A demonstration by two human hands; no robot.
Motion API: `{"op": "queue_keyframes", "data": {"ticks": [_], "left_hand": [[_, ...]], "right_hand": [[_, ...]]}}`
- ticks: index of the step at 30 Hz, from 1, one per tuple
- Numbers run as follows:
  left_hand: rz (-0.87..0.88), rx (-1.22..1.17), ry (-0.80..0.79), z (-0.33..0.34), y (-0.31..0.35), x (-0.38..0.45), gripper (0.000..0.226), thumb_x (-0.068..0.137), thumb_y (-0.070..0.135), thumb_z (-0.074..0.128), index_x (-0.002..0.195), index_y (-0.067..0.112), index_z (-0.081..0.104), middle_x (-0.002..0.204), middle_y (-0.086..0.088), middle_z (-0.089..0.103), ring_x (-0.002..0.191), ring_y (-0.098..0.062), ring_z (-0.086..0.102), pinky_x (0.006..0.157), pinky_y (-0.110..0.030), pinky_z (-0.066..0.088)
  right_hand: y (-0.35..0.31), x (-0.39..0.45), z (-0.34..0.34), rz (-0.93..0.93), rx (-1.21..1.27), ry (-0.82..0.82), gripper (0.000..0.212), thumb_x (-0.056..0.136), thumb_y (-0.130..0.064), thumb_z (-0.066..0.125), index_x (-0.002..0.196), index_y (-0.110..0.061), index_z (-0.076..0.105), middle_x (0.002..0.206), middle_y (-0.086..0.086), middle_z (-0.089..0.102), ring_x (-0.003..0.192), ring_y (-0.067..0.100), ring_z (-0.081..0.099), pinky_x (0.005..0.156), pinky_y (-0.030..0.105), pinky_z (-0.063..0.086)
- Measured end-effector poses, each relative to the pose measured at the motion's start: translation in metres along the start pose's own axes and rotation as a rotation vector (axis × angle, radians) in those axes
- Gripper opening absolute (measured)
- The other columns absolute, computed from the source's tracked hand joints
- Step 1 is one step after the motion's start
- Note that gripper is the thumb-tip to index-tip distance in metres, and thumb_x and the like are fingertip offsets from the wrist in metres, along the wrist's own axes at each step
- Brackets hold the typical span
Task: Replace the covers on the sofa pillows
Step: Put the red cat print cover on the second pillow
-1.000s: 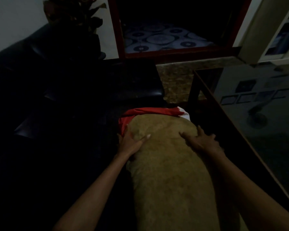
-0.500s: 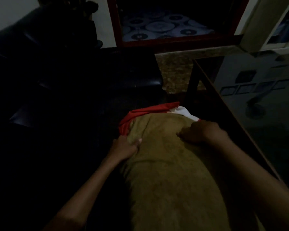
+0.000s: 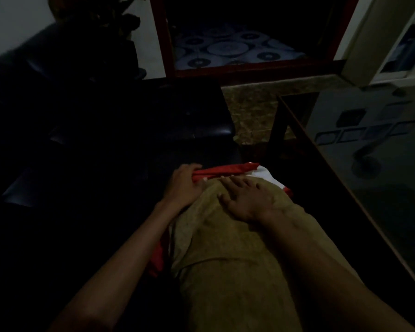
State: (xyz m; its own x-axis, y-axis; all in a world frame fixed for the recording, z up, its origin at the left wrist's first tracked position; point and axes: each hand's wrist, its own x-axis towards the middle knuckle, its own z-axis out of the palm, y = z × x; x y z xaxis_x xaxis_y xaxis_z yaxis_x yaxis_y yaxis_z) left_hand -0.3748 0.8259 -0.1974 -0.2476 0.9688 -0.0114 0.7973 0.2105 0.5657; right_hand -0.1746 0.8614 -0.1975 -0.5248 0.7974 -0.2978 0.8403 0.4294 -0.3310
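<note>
A tan fuzzy pillow (image 3: 228,264) lies lengthwise in front of me on the dark sofa (image 3: 106,140). At its far end sits a red and white cover (image 3: 225,171), bunched up; a red strip of it also shows along the pillow's left side. My left hand (image 3: 182,185) grips the red edge of the cover at the pillow's far left corner. My right hand (image 3: 247,200) lies flat on top of the pillow with its fingers spread, just short of the cover.
A glass-topped table (image 3: 369,149) with a wooden frame runs along the right, close to the pillow. A patterned floor strip (image 3: 249,111) lies beyond the sofa seat. A dark plant (image 3: 110,22) stands at the back left, a doorway behind.
My left hand has moved forward from the pillow's side and taken hold of the red cover. My right hand has opened from a curled pose and now lies flat on the pillow.
</note>
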Motion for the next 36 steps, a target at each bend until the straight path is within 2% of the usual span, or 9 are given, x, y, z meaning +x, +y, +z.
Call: {"op": "queue_keyframes", "data": {"ticks": [3, 6, 11, 17, 21, 23, 26, 32, 36], "left_hand": [[-0.058, -0.008, -0.160, 0.017, -0.001, 0.044, 0.062, 0.091, 0.050, 0.065, 0.147, 0.031, 0.047, 0.151, -0.004, 0.046, 0.140, -0.027, 0.040, 0.117, -0.041, 0.032], [-0.108, 0.024, -0.205, 0.034, -0.002, 0.076, 0.029, 0.089, 0.045, 0.068, 0.116, 0.035, 0.072, 0.124, -0.001, 0.069, 0.121, -0.024, 0.059, 0.104, -0.039, 0.047], [-0.243, -0.293, 0.142, 0.018, -0.004, 0.121, 0.020, 0.095, 0.024, 0.065, 0.101, 0.009, 0.077, 0.102, -0.011, 0.075, 0.087, -0.013, 0.062, 0.068, -0.021, 0.039], [-0.488, -0.322, 0.389, -0.013, -0.059, 0.149, 0.025, 0.093, 0.014, 0.064, 0.111, -0.001, 0.072, 0.115, -0.019, 0.071, 0.109, -0.028, 0.067, 0.088, -0.029, 0.047], [-0.051, -0.145, 0.382, 0.011, -0.052, 0.114, 0.022, 0.085, 0.014, 0.068, 0.107, 0.013, 0.065, 0.111, -0.007, 0.061, 0.102, -0.021, 0.060, 0.085, -0.019, 0.045], [0.114, -0.167, 0.069, 0.028, -0.034, 0.092, 0.021, 0.088, 0.024, 0.070, 0.109, 0.020, 0.068, 0.110, 0.007, 0.063, 0.100, -0.009, 0.060, 0.081, -0.008, 0.040], [0.117, -0.127, -0.259, 0.049, -0.022, 0.074, 0.027, 0.086, 0.047, 0.072, 0.107, 0.029, 0.075, 0.110, 0.014, 0.070, 0.103, -0.006, 0.063, 0.085, -0.020, 0.046], [0.371, -0.143, 0.121, 0.029, 0.018, 0.048, 0.011, 0.090, 0.025, 0.071, 0.091, 0.018, 0.079, 0.091, 0.001, 0.075, 0.081, -0.007, 0.064, 0.075, -0.027, 0.051], [0.543, -0.147, 0.118, 0.029, 0.026, -0.014, 0.011, 0.092, 0.018, 0.065, 0.093, 0.016, 0.075, 0.093, 0.004, 0.071, 0.086, -0.008, 0.064, 0.077, -0.024, 0.049]], "right_hand": [[0.007, 0.004, 0.014, 0.009, -0.001, 0.017, 0.075, 0.090, -0.076, 0.008, 0.159, -0.045, 0.010, 0.169, -0.002, 0.019, 0.152, 0.031, 0.022, 0.121, 0.059, 0.017], [0.010, 0.003, 0.017, 0.033, -0.002, 0.016, 0.066, 0.097, -0.071, 0.014, 0.159, -0.047, 0.010, 0.169, -0.003, 0.017, 0.152, 0.032, 0.020, 0.122, 0.059, 0.013], [0.010, -0.003, 0.017, 0.038, 0.019, 0.057, 0.059, 0.102, -0.066, 0.020, 0.158, -0.050, 0.014, 0.169, -0.007, 0.018, 0.152, 0.028, 0.019, 0.120, 0.056, 0.014], [0.011, -0.005, 0.022, 0.043, -0.012, 0.126, 0.062, 0.097, -0.067, 0.015, 0.156, -0.050, 0.019, 0.164, -0.009, 0.030, 0.148, 0.024, 0.028, 0.114, 0.051, 0.022], [0.010, -0.004, 0.022, 0.050, -0.024, 0.166, 0.056, 0.101, -0.064, 0.020, 0.155, -0.048, 0.027, 0.160, -0.008, 0.037, 0.143, 0.025, 0.034, 0.111, 0.049, 0.027], [0.009, -0.003, 0.021, 0.053, -0.024, 0.193, 0.053, 0.101, -0.062, 0.022, 0.150, -0.048, 0.038, 0.154, -0.009, 0.044, 0.137, 0.025, 0.039, 0.108, 0.047, 0.031], [0.007, -0.006, 0.016, 0.074, -0.002, 0.218, 0.040, 0.105, -0.052, 0.036, 0.137, -0.042, 0.058, 0.145, -0.011, 0.053, 0.128, 0.024, 0.045, 0.103, 0.045, 0.034], [0.002, -0.025, 0.018, 0.035, 0.034, 0.283, 0.038, 0.104, -0.049, 0.038, 0.136, -0.046, 0.057, 0.146, -0.013, 0.053, 0.122, 0.028, 0.049, 0.098, 0.045, 0.039], [-0.002, -0.029, 0.023, 0.022, 0.044, 0.287, 0.050, 0.100, -0.055, 0.023, 0.134, -0.040, 0.056, 0.140, -0.009, 0.056, 0.129, 0.025, 0.046, 0.100, 0.045, 0.039]]}}
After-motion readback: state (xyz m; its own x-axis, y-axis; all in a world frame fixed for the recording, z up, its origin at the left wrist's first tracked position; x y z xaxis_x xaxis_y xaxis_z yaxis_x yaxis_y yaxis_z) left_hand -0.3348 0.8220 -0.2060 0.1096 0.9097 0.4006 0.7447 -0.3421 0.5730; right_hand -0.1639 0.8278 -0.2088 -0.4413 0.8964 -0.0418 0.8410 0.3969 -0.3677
